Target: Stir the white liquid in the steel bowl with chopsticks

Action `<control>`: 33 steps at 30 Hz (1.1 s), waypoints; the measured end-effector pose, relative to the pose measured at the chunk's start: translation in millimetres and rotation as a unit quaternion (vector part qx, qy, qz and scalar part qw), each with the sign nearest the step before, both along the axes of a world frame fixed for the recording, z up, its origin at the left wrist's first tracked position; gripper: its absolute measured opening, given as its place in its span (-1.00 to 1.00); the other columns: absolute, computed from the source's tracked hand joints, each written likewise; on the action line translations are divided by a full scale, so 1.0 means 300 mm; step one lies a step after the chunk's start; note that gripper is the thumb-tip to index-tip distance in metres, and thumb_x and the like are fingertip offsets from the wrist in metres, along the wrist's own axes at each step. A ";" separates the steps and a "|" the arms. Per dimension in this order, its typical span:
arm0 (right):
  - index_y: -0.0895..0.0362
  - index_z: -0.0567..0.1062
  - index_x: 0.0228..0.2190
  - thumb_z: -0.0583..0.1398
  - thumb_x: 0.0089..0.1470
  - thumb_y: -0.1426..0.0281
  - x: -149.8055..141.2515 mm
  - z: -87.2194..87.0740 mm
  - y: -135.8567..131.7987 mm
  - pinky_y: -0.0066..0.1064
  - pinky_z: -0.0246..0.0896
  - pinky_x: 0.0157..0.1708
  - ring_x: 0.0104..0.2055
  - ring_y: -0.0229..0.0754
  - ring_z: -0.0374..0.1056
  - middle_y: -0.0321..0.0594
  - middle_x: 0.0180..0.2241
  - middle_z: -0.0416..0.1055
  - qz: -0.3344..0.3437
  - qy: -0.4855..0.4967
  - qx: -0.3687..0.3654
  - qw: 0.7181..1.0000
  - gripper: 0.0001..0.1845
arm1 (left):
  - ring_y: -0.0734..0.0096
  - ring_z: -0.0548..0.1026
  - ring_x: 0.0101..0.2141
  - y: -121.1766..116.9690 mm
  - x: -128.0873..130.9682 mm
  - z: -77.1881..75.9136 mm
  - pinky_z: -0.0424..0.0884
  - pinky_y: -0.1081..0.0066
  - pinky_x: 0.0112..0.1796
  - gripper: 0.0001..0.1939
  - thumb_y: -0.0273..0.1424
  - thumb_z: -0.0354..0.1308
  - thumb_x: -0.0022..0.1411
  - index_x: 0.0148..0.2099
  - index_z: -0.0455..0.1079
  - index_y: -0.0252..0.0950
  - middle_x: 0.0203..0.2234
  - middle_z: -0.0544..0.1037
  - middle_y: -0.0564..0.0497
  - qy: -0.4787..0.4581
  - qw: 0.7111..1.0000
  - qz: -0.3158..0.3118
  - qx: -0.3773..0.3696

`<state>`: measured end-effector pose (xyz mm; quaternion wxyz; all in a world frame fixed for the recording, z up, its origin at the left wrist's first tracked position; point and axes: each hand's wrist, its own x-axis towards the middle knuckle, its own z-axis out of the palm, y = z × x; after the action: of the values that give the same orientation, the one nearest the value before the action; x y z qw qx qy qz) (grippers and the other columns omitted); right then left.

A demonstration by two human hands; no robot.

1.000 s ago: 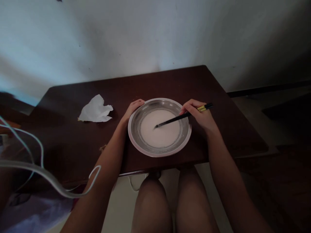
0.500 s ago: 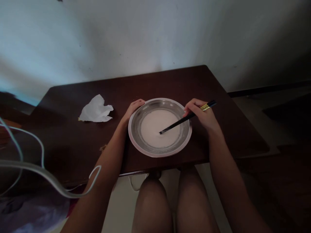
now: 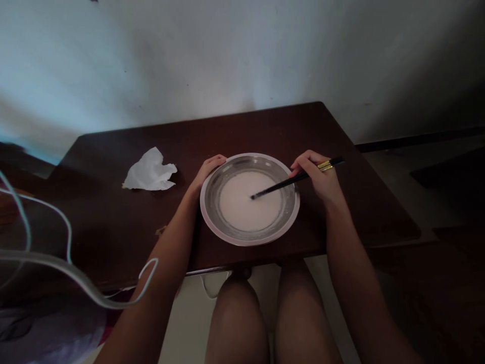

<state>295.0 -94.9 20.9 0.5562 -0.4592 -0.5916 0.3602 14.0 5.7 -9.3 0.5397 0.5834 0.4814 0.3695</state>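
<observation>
A round metal bowl [image 3: 227,232] with white liquid [image 3: 242,207] in it sits near the front edge of a dark wooden table [image 3: 113,222]. My left hand [image 3: 206,171] is curled round the bowl's left rim. My right hand [image 3: 318,178] is closed on a pair of black chopsticks [image 3: 280,185] with yellow bands near the top. Their tips dip into the white liquid near the bowl's middle.
A crumpled white tissue [image 3: 149,172] lies on the table to the left of the bowl. Pale cables [image 3: 68,268] loop over the left side. A light wall rises behind the table. My bare knees [image 3: 265,313] show under the front edge.
The chopstick tips have moved within the liquid, from left of centre toward the right and then up to the middle. My right hand shifted slightly right. The left hand and bowl stayed put.
</observation>
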 end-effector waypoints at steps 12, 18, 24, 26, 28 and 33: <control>0.10 0.52 -0.48 0.16 0.15 0.30 0.012 -0.002 0.003 -0.46 0.30 -0.41 -0.48 -0.32 0.40 -0.34 -0.57 0.48 0.031 -0.012 -0.013 0.999 -0.77 | 0.51 0.28 -0.53 0.002 -0.002 -0.005 0.23 0.51 -0.48 -0.80 -0.26 0.16 0.01 -0.46 0.37 -0.31 -0.59 0.38 0.08 -0.017 1.000 0.001 -0.006; 0.11 0.50 -0.50 0.15 0.15 0.31 0.006 0.002 0.000 -0.47 0.29 -0.40 -0.50 -0.33 0.38 -0.35 -0.59 0.46 0.012 0.000 -0.004 1.000 -0.76 | 0.52 0.29 -0.53 0.001 -0.003 -0.002 0.23 0.50 -0.46 -0.81 -0.27 0.13 0.04 -0.44 0.37 -0.32 -0.58 0.38 0.09 -0.011 1.000 -0.010 -0.005; 0.10 0.50 -0.51 0.15 0.15 0.32 0.003 0.001 0.000 -0.44 0.32 -0.38 -0.47 -0.31 0.40 -0.34 -0.57 0.47 -0.005 -0.014 0.005 1.000 -0.76 | 0.51 0.30 -0.53 -0.001 -0.003 -0.001 0.23 0.49 -0.46 -0.81 -0.27 0.13 0.04 -0.44 0.36 -0.31 -0.58 0.37 0.09 -0.016 1.000 -0.013 -0.005; 0.09 0.50 -0.51 0.15 0.15 0.29 0.004 0.000 0.001 -0.44 0.31 -0.41 -0.51 -0.31 0.38 -0.35 -0.60 0.45 0.007 -0.002 -0.010 1.000 -0.76 | 0.51 0.29 -0.53 0.001 -0.003 -0.005 0.22 0.49 -0.47 -0.81 -0.27 0.13 0.04 -0.43 0.36 -0.31 -0.58 0.37 0.09 -0.015 1.000 -0.012 -0.005; 0.08 0.51 -0.49 0.15 0.14 0.28 0.003 0.000 0.000 -0.43 0.32 -0.40 -0.49 -0.30 0.39 -0.34 -0.57 0.47 0.035 -0.011 -0.024 0.999 -0.77 | 0.50 0.29 -0.54 0.004 -0.003 -0.009 0.21 0.48 -0.48 -0.81 -0.26 0.12 0.04 -0.43 0.35 -0.30 -0.60 0.35 0.09 -0.010 1.000 -0.010 -0.004; 0.09 0.50 -0.51 0.15 0.15 0.27 0.003 0.003 -0.001 -0.42 0.32 -0.37 -0.46 -0.29 0.40 -0.33 -0.56 0.47 -0.002 -0.016 0.000 1.000 -0.74 | 0.50 0.29 -0.52 0.009 -0.003 -0.010 0.24 0.49 -0.46 -0.81 -0.27 0.13 0.01 -0.45 0.36 -0.31 -0.58 0.37 0.08 -0.004 1.000 -0.006 0.001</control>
<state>296.0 -95.2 21.8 0.5477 -0.4660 -0.5995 0.3514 13.2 8.2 -12.3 0.5429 0.5853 0.4758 0.3692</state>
